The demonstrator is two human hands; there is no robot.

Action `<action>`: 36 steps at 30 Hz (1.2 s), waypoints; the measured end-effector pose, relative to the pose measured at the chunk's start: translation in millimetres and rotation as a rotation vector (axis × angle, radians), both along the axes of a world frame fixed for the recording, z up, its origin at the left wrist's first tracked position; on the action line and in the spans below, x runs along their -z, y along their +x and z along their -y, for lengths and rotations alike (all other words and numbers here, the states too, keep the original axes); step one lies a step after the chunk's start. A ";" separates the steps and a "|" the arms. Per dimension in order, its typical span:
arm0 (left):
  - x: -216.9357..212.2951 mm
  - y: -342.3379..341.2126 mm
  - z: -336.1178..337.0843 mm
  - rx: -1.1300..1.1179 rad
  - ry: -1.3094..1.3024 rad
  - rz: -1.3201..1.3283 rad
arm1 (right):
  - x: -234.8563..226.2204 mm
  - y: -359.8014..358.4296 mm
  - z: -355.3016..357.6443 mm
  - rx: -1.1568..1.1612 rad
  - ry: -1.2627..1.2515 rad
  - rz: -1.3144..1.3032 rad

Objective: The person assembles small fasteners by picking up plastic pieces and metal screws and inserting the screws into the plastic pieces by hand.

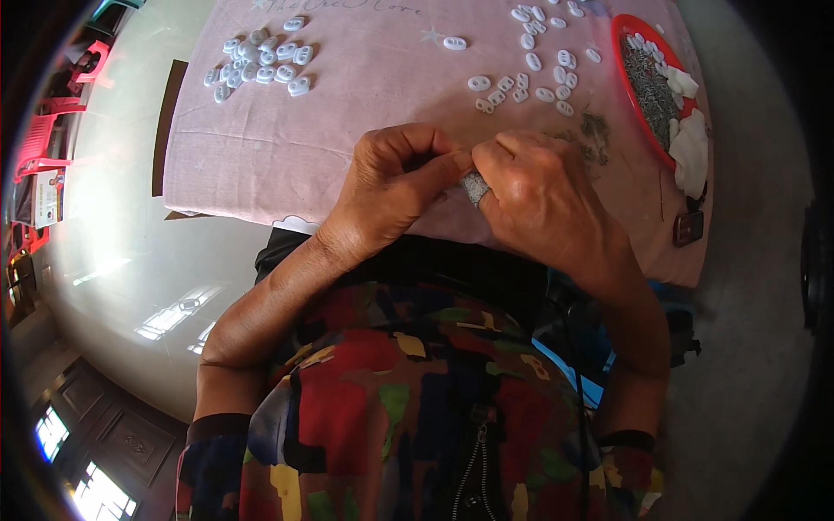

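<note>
Over the near edge of the pink cloth, my left hand (391, 187) and my right hand (543, 191) meet with fingertips pinched together. Whatever lies between the fingertips is hidden. A grey, speckled piece (474, 187) shows beneath the curled fingers of my right hand; its kind is unclear. Beyond the hands, white oval pieces with small slots lie in loose groups, one of them a single oval piece (479, 83) close above my fingers. More white pieces form a cluster (265, 73) at the far left.
On the right, a red basin (618, 52) holds many small grey metal bits, with white cloth (691, 152) over its edge. Scattered grey bits (595, 130) lie beside my right hand. A small dark device (688, 227) rests near the table's right edge. Red chairs (36, 143) stand far left.
</note>
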State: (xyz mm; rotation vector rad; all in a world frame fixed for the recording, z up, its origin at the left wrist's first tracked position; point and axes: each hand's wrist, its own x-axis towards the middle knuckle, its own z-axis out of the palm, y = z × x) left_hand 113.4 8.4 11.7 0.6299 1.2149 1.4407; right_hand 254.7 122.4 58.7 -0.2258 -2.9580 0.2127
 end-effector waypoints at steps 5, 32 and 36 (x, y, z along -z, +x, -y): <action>-1.1 -2.0 -0.9 0.007 -0.021 0.027 | 6.0 0.0 -0.8 0.022 -0.037 -0.083; 3.3 -20.6 -50.2 0.037 0.421 -1.357 | 21.3 54.9 -44.3 0.359 -0.092 -0.180; 11.0 -14.6 -43.9 0.028 0.399 -1.234 | 24.8 67.8 -42.7 0.427 -0.135 -0.219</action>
